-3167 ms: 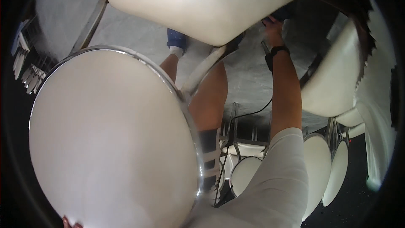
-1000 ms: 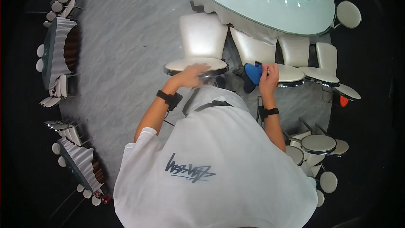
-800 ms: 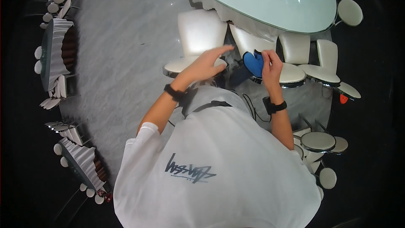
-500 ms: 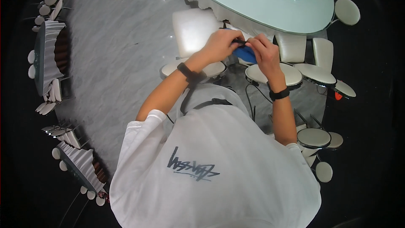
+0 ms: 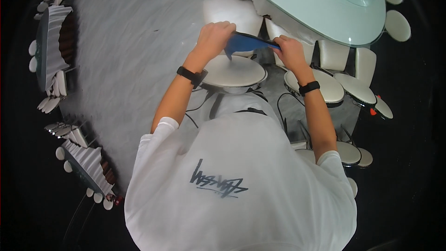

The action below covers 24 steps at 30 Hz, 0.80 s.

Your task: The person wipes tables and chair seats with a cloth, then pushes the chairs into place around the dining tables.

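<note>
A blue cloth with a black edge [image 5: 246, 42] is stretched between my two hands above the white round seat of a chair [image 5: 234, 74]. My left hand [image 5: 211, 39] is closed on its left end, in front of the chair's white backrest [image 5: 234, 11]. My right hand [image 5: 290, 51] grips its right end with bent fingers, near the neighbouring white chair [image 5: 316, 83]. Both wrists wear black bands.
A large round glass-topped table [image 5: 306, 4] with a white skirt stands ahead, ringed by several white chairs [image 5: 334, 56]. Grey floor [image 5: 116, 74] lies to my left, with skirted tables [image 5: 55, 51] and stacked chairs along the far left. Dark cables hang near my waist.
My left hand has come up from the chair seat and taken the blue cloth, which was bunched in my right hand; both hands have since drawn apart, stretching it.
</note>
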### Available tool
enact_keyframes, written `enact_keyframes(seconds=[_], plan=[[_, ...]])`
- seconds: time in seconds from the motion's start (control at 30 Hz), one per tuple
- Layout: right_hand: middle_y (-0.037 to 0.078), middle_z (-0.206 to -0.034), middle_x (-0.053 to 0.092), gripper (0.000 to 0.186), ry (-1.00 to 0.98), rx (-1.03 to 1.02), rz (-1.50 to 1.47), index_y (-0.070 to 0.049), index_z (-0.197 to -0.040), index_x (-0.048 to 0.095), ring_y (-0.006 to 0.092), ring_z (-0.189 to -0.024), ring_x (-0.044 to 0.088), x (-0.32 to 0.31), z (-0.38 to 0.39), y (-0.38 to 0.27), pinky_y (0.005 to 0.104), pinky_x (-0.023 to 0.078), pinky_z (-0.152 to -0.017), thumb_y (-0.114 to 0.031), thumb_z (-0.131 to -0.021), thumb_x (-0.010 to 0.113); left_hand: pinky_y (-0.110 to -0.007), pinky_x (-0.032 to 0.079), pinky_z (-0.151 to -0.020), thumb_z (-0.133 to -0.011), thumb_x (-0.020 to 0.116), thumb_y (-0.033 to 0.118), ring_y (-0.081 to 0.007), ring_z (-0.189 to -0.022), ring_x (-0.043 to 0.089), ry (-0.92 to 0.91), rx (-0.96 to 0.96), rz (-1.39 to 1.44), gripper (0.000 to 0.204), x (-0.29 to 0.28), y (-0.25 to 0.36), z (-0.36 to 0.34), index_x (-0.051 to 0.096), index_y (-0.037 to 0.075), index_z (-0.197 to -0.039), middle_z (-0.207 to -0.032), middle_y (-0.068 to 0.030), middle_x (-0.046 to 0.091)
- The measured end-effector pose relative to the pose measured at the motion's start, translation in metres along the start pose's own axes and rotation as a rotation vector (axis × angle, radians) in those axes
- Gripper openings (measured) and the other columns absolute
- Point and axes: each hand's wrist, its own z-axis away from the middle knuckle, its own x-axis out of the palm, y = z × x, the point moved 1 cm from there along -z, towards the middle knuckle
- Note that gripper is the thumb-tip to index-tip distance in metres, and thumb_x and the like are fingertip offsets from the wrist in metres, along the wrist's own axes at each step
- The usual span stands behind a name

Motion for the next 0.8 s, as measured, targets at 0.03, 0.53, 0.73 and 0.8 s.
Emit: enact_keyframes(seconds=[0.03, 0.53, 0.73, 0.8], plan=[[0.009, -0.091, 0.067, 0.019, -0.011, -0.006, -0.009, -0.01, -0.102, 0.069, 0.035, -0.084, 0.067, 0.004, -0.003, -0.008, 0.0472, 0.053, -0.074, -0.024, -0.089, 0.074, -0.045, 0.051, -0.067, -0.086, 0.073, 0.01, -0.0345, -0.08, 0.065, 0.029, -0.006, 0.03, 0.013, -0.002, -0.006, 0.007, 0.063, 0.01, -0.095, -0.087, -0.008, 0.067], [0.021, -0.104, 0.072, 0.032, -0.537, 0.126, -0.724, -0.005, -0.125, 0.068, 0.0396, -0.093, 0.069, 0.038, 0.064, -0.088, 0.0429, 0.055, -0.083, -0.025, -0.101, 0.063, -0.043, 0.046, -0.09, -0.089, 0.072, 0.016, -0.0316, -0.079, 0.061, -0.514, -0.11, 0.496, 0.017, -0.024, 0.017, 0.149, 0.067, 0.006, -0.101, -0.079, -0.0102, 0.066], [0.015, -0.117, 0.058, 0.038, -0.234, -0.165, -0.397, -0.007, -0.126, 0.067, 0.0376, -0.11, 0.058, 0.07, 0.039, -0.086, 0.0503, 0.043, -0.1, -0.028, -0.095, 0.07, -0.046, 0.049, -0.088, -0.097, 0.064, 0.023, -0.0328, -0.082, 0.066, -0.606, -0.426, 0.296, 0.025, 0.014, 0.018, 0.124, 0.064, 0.007, -0.116, -0.084, -0.0108, 0.07], [0.015, -0.116, 0.058, 0.042, -0.368, -0.096, -0.581, -0.006, -0.13, 0.063, 0.0356, -0.112, 0.057, 0.091, 0.03, -0.083, 0.0516, 0.041, -0.103, -0.028, -0.095, 0.07, -0.048, 0.049, -0.089, -0.098, 0.064, 0.024, -0.0319, -0.093, 0.068, -0.672, -0.333, 0.117, 0.03, 0.025, 0.01, 0.118, 0.062, 0.008, -0.124, -0.096, -0.0124, 0.073]])
